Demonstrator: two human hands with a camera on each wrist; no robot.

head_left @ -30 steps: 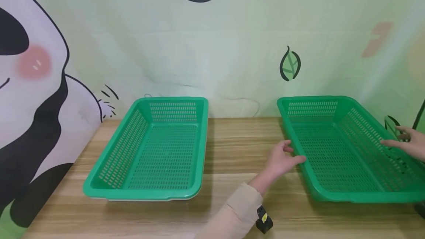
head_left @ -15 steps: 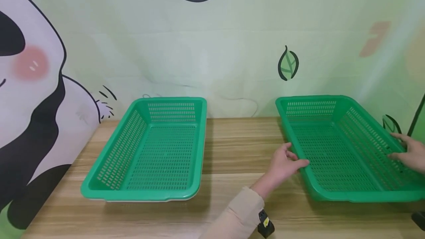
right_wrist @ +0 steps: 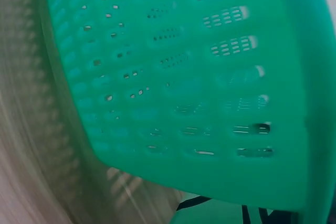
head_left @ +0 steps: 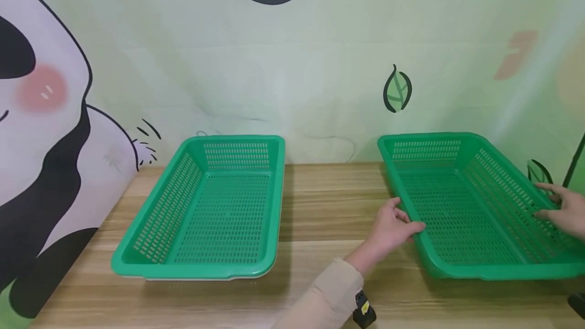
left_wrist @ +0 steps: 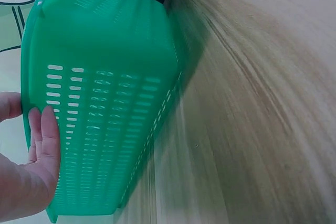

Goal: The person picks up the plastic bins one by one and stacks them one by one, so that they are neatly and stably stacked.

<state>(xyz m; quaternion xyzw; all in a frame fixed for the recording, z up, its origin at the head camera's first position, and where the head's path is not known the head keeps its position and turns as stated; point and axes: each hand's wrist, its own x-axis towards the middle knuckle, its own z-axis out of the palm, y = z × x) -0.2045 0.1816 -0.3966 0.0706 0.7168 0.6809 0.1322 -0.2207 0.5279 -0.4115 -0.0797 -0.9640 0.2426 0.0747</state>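
Pinching the left rim of the right basket [head_left: 484,271] in the head view, the left hand [head_left: 390,228] has its thumb over the edge and its fingers against the outside, its grip closed to about the rim's own thickness. Across from it, the right hand [head_left: 569,212], partly cut off by the edge of the view, holds the opposite rim, thumb on the inner side and a finger reaching over to the outer side, its grip only slightly parted around the plastic. The green, slotted basket stands upright on the wood-grained counter [head_left: 333,197], and a left basket [head_left: 196,270] of the same kind stands well apart from it, a pale edge showing beneath its rim. A beige sleeve [head_left: 320,293] covers the left forearm, with a small black device [head_left: 364,309] at the wrist. Behind hangs a pale green backdrop [head_left: 329,65] printed with leaves and a black-and-white animal [head_left: 41,166]. From the left wrist, the thumb shows at the rim and the fingers lie along the slotted outer wall, whose lower edge meets the counter. From the right wrist, the basket's outer wall fills most of the view, somewhat blurred, with the hand itself out of sight.
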